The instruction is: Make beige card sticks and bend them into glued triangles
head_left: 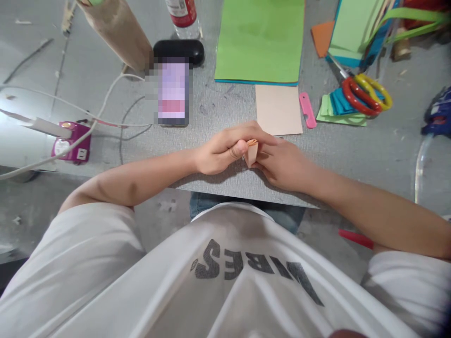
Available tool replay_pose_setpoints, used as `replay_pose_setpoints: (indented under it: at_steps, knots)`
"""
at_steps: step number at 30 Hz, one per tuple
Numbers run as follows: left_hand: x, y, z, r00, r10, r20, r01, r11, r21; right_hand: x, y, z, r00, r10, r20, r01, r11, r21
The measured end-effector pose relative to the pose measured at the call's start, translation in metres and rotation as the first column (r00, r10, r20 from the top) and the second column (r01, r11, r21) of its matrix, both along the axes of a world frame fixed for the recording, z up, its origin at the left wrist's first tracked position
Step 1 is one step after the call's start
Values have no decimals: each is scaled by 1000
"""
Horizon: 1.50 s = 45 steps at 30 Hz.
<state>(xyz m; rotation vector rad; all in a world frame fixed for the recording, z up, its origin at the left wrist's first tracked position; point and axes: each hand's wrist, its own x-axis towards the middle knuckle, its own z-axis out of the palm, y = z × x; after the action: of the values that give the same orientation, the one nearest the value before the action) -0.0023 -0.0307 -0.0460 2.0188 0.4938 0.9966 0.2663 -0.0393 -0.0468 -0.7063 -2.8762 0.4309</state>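
Observation:
A small piece of folded paper (251,154), pale peach outside with an orange edge on top, is pinched between both hands near the table's front edge. My left hand (225,149) is closed on it, thumb against its left side and fingers reaching behind it. My right hand (283,162) grips its right side, with fingertips partly hidden behind the paper. Just beyond the hands lies a flat pale peach paper sheet (280,110). Beside that sheet is a pink cutter (307,111).
Green and blue paper sheets (259,42) lie at the back. Scissors (362,96) rest on small paper pieces at right, near a glue gun (439,112). At left are a phone (172,91), a black case (179,51), a bottle (183,16) and a purple plug adapter (72,141) with cables.

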Motion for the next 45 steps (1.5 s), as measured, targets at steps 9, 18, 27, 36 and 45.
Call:
replay_pose_setpoints:
  at_steps: [9, 18, 27, 36, 45]
  knots:
    - [7, -2, -1, 991, -90, 104, 105, 983, -153, 7, 10, -2, 987, 117, -111, -119, 993, -11]
    - [9, -5, 3, 981, -165, 100, 183, 959, -218, 8, 10, -6, 972, 137, -192, -155, 985, -82]
    - [8, -11, 18, 974, -220, 63, 229, 927, -298, 6, 12, -5, 955, 116, -272, -154, 981, -122]
    - [7, -15, 17, 979, -200, 35, 202, 937, -284, 4, 11, -3, 949, 115, -293, -160, 978, -135]
    - [6, -15, 17, 985, -170, 34, 172, 941, -292, 5, 10, -5, 949, 98, -301, -147, 978, -145]
